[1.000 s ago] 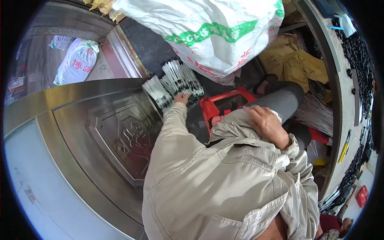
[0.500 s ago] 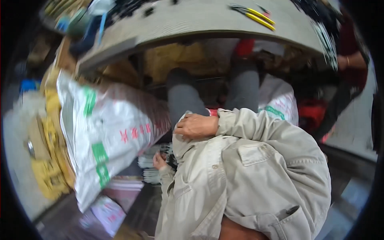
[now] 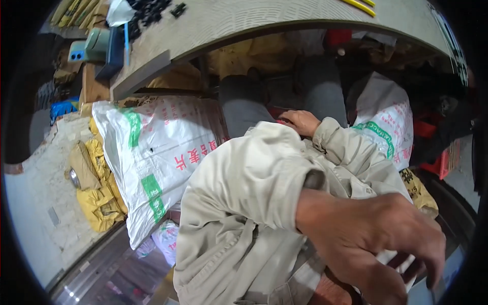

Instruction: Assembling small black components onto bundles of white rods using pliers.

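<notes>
My left hand (image 3: 378, 239) looms close at the lower right, its arm crossing over my body from the left. The fingers are bent and spread, with gaps between them and the thumb; I see nothing held, though the tips are near the lower edge. My right hand (image 3: 303, 122) rests low on my lap, fingers curled beside a small red patch between my thighs. What it may hold is hidden. Beige sleeves (image 3: 244, 168) cover both arms. A large white printed sack (image 3: 168, 147) stands to the left of my legs, another white sack (image 3: 384, 117) to the right.
Ahead is a pale worktop (image 3: 264, 15) with yellow pliers handles (image 3: 362, 7), black small parts (image 3: 145, 20) and a green device (image 3: 96, 46). Yellow crumpled bags (image 3: 99, 198) lie at left. A red crate (image 3: 439, 162) and a dark-clothed person (image 3: 447, 107) are at right.
My left hand has come from low on the left, beside thin grey strips, across my body to the lower right. My right hand now lies farther forward and right. The view has shifted.
</notes>
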